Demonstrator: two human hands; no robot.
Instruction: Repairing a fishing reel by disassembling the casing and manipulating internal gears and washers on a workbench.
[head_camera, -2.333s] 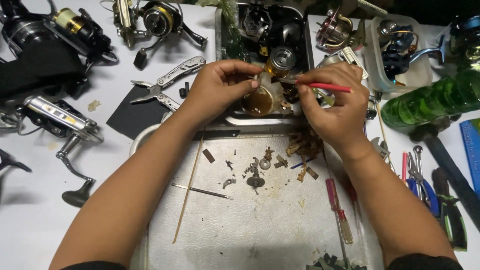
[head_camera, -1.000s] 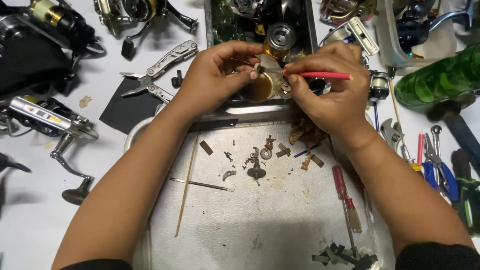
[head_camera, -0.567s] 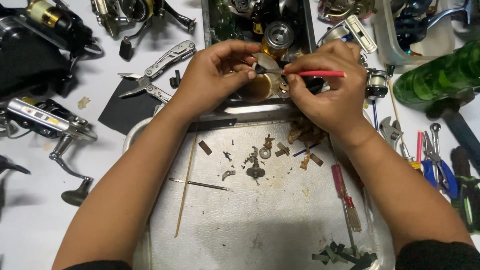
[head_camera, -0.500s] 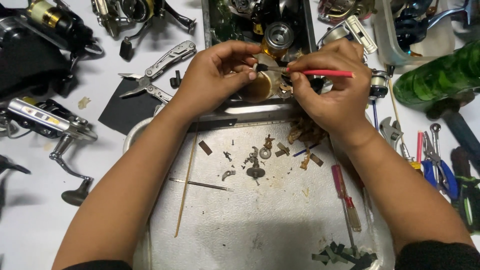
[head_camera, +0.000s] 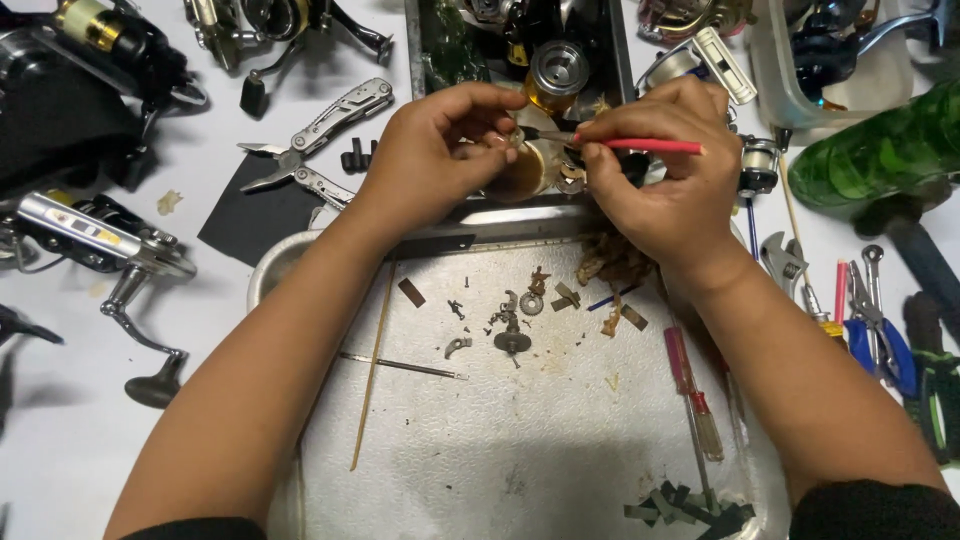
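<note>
My left grip (head_camera: 440, 150) pinches a small reel part (head_camera: 517, 140); right grip (head_camera: 655, 165) clamps the red brush (head_camera: 640, 145) against it. Loose parts (head_camera: 515, 320) below on the tray (head_camera: 560, 450) wait, so roughly midway.

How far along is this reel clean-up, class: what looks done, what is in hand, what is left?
Done: small parts already lie stripped out on the metal tray. In hand: the left hand holds a tiny piece over a small brown cup, and the right hand works at it with a red-handled tool. Left, probably: the loose parts are not refitted, and other reels lie around the tray.
</note>
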